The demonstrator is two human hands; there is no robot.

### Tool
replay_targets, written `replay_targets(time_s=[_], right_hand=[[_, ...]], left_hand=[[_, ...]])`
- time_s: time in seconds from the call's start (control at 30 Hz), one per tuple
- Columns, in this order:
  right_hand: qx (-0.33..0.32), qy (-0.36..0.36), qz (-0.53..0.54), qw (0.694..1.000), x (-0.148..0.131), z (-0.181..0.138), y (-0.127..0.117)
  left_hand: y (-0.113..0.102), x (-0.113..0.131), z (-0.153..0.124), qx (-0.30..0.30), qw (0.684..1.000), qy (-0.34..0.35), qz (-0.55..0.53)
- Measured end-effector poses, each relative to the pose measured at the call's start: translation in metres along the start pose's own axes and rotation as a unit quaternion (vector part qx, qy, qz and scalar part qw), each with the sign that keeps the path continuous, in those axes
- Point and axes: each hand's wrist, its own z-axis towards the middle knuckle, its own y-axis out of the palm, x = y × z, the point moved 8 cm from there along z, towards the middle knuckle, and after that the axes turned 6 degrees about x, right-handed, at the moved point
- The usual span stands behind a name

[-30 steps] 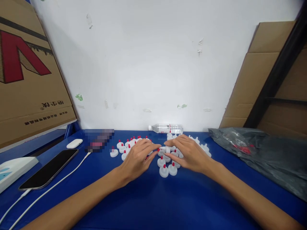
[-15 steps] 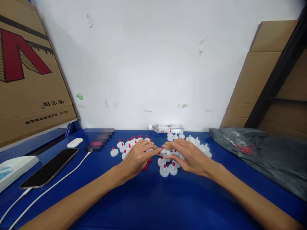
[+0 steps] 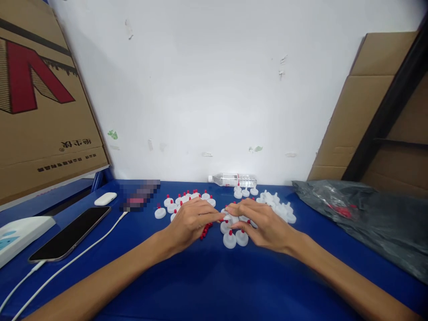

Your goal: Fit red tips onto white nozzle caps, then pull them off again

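My right hand [image 3: 264,222] is closed around a white plastic nozzle cap [image 3: 234,219], its narrow spout pointing left. The fingers of my left hand [image 3: 192,220] are pinched together at the spout tip, with a bit of red, a small red tip cap, showing at them. Below my left hand lies a row of loose red tip caps [image 3: 206,230]. White nozzle caps with red tips stand in front of my right hand [image 3: 229,240] and behind my left hand [image 3: 172,206]. Bare white nozzle caps [image 3: 276,203] are piled beyond my right hand.
A clear plastic bottle [image 3: 234,179] lies against the wall. At the right is a grey plastic bag [image 3: 368,223]. A phone [image 3: 70,234] with a white cable, a white earbud case [image 3: 105,199] and a white power strip [image 3: 23,232] occupy the left side.
Both hands stay together at nearly the same place, the left fingertips still at the nozzle cap's spout. The whole view has shifted slightly.
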Motion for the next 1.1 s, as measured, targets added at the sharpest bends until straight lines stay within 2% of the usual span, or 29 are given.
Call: replay_targets(time_s=[0.17, 0.43, 0.53, 0.63, 0.8, 1.0, 1.1], right_hand=[[0.005, -0.018, -0.002, 1.0, -0.001, -0.002, 0.001], [-0.028, -0.039, -0.014, 0.999, -0.006, -0.003, 0.009], [-0.015, -0.034, -0.004, 0.999, -0.006, -0.002, 0.008], [0.025, -0.01, -0.006, 1.0, -0.002, 0.0, 0.002], [0.047, -0.001, -0.079, 0.996, 0.002, 0.006, -0.007], [0.07, 0.057, -0.186, 0.978, 0.034, 0.003, -0.03], [0.053, 0.069, -0.201, 0.976, 0.05, -0.001, -0.033]], left_hand=[[-0.003, 0.002, 0.0, 0.016, 1.0, -0.001, -0.003], [0.004, -0.001, -0.009, -0.021, 1.0, -0.009, -0.007], [0.002, -0.003, -0.007, -0.019, 1.0, -0.012, -0.017], [-0.005, -0.003, -0.002, 0.005, 1.0, -0.015, -0.006], [-0.011, 0.005, 0.006, 0.038, 0.996, -0.006, 0.077], [-0.011, -0.001, 0.005, 0.051, 0.991, -0.046, 0.117], [-0.014, -0.008, 0.003, 0.06, 0.987, -0.072, 0.132]])
